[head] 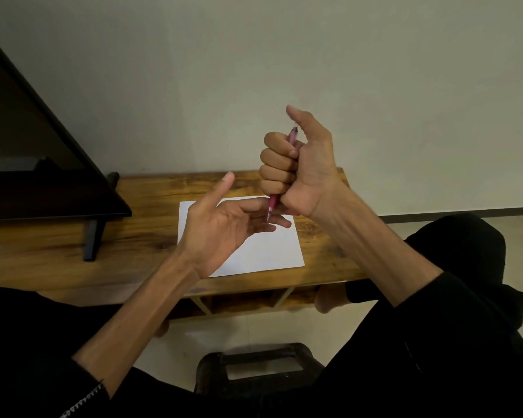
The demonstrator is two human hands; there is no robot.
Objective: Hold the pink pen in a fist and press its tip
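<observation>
While the right hand (296,167) fists the pink pen (274,203) upright, tip beside relaxed, spread left hand (221,227), above paper (263,251).

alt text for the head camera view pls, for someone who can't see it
A person's right hand grips a pink pen in its fist, tip down, over a white sheet of paper on a wooden table. The left hand is open beneath the pen's tip; a dark screen stands at left.

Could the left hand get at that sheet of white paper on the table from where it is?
Probably yes. The left hand is open, holds nothing, and hangs right over the white paper with nothing between them. The right hand grips the pink pen higher up, its tip near the left fingers, hardly blocking.
</observation>
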